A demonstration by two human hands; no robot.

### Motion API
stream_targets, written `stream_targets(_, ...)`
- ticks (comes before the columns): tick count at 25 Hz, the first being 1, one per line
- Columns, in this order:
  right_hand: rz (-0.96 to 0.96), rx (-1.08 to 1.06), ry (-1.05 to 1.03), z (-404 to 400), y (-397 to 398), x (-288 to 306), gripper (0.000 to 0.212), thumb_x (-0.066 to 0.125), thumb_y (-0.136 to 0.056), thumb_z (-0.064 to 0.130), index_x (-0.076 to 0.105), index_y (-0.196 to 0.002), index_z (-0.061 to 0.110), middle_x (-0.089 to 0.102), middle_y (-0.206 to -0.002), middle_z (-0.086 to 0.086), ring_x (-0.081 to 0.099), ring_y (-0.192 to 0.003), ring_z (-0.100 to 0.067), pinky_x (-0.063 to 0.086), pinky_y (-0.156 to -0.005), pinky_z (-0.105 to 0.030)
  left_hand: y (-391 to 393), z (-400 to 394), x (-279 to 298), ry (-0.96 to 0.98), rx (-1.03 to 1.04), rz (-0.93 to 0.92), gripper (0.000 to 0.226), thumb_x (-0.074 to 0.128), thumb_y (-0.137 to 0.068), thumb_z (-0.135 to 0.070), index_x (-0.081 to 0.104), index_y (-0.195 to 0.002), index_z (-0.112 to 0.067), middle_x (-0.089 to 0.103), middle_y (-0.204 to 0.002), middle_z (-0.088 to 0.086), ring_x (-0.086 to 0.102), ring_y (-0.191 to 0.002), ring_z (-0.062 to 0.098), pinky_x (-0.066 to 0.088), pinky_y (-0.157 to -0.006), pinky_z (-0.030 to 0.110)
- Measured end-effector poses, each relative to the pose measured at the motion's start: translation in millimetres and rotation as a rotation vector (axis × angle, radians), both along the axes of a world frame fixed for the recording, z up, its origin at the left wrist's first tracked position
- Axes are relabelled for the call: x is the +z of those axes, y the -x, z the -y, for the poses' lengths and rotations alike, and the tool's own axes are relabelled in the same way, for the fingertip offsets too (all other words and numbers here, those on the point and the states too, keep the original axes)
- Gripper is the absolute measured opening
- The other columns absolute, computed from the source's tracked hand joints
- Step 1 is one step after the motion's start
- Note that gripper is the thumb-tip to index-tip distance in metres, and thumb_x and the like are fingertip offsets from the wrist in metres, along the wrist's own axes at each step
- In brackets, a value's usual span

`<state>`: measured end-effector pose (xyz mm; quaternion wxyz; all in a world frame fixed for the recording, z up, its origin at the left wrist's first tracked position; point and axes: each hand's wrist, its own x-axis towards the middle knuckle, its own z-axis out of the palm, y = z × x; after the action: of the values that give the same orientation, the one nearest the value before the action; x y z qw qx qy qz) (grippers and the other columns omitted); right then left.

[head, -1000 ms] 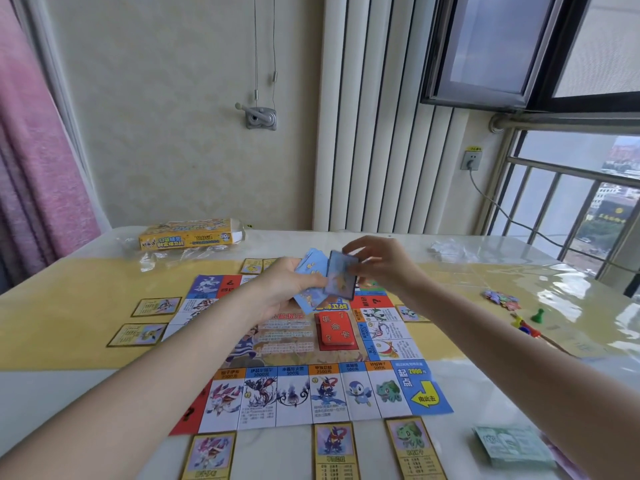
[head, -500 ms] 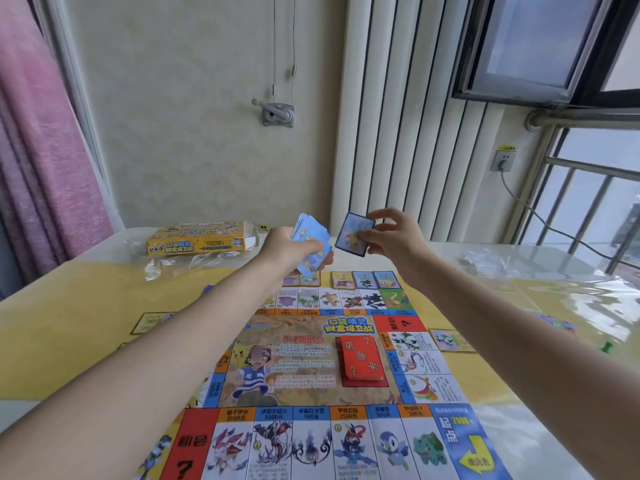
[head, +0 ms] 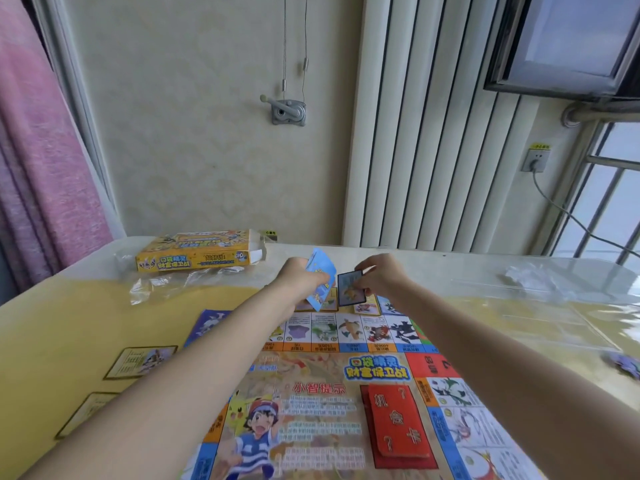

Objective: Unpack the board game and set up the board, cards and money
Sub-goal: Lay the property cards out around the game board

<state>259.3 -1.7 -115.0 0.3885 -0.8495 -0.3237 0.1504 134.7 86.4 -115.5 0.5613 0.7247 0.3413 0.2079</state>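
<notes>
Curtain (head: 41, 174), pink, fills the left edge of the frame. Two yellow-bordered cards (head: 140, 361) lie flat on the surface (head: 69, 323) at lower left, beside the board. Game box (head: 197, 255), yellow, rests on crumpled clear wrap (head: 166, 284) at upper left of the surface, well apart from the hands. Left hand (head: 300, 278), at frame centre, is closed around a fan of blue cards (head: 322, 278). Right hand (head: 382, 277), just beside it, pinches a single dark-framed card (head: 350, 288) between its fingers above the board's far edge. Board (head: 311, 393) lies unfolded across the lower centre, both forearms crossing over it; a red card stack (head: 398, 422) sits on its middle. More clear wrap (head: 523, 277) lies at right.
</notes>
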Motion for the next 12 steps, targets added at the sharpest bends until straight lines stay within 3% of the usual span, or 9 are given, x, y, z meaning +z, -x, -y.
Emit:
stream_targets(3, 0.098, 0.043, 0.052, -13, -3, -11, 0.033, 0.066, -0.078, -0.001, 0.063, -0.111, 0.001, 0.064, -0.100, -0.016, 0.054, -0.063, -0.017, 0.046, -0.056, -0.022, -14, -11, -17, 0.019, -0.010, -0.078, 0.004, 0.056, -0.088, -0.006, 0.053, -0.088, -0.004, 0.056, -0.093, 0.016, 0.055, -0.086, 0.028, 0.045, -0.075, 0.034)
stream_targets(8, 0.365, 0.123, 0.218, -20, -3, -22, 0.035, 0.065, -0.082, 0.011, 0.060, -0.117, 0.006, 0.058, -0.119, -0.012, 0.052, -0.110, -0.025, 0.043, -0.084, -0.026, -17, -25, -26, 0.018, 0.029, -0.120, 0.008, 0.059, -0.085, -0.005, 0.051, -0.086, -0.004, 0.054, -0.097, 0.017, 0.056, -0.091, 0.030, 0.044, -0.077, 0.034)
stream_targets(10, 0.406, 0.120, 0.187, -16, -4, -20, 0.038, 0.065, -0.083, 0.015, 0.057, -0.120, 0.009, 0.052, -0.122, -0.013, 0.047, -0.115, -0.027, 0.039, -0.094, -0.030, -17, -26, -27, 0.013, 0.033, -0.118, 0.013, 0.058, -0.086, -0.005, 0.049, -0.078, -0.008, 0.054, -0.096, 0.016, 0.056, -0.092, 0.030, 0.044, -0.078, 0.034)
stream_targets(12, 0.449, 0.159, 0.168, -4, -9, -13, 0.033, 0.064, -0.085, 0.020, 0.059, -0.117, 0.011, 0.056, -0.119, -0.008, 0.046, -0.115, -0.025, 0.035, -0.094, -0.030, -18, -24, -27, -0.001, 0.028, -0.122, 0.016, 0.057, -0.087, -0.005, 0.048, -0.075, -0.009, 0.054, -0.094, 0.015, 0.055, -0.089, 0.029, 0.044, -0.077, 0.034)
